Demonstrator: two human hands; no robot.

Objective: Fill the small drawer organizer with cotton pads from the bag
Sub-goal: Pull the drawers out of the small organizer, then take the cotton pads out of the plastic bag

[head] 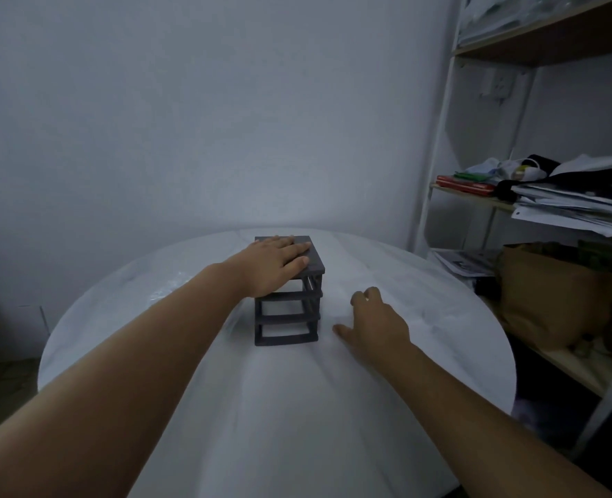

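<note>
The small dark grey plastic drawer organizer stands mid-surface on the round white surface. The left hand presses flat on its top, grip released; the right hand rests loosely curled beside it, grasping nothing. If the drawer sticks, a tug could tip the light frame.

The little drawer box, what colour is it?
Dark grey, nearly black; the drawer organizer shows best in the head view.

Bare table surrounds the drawer organizer; shelving crowds the right.
</note>
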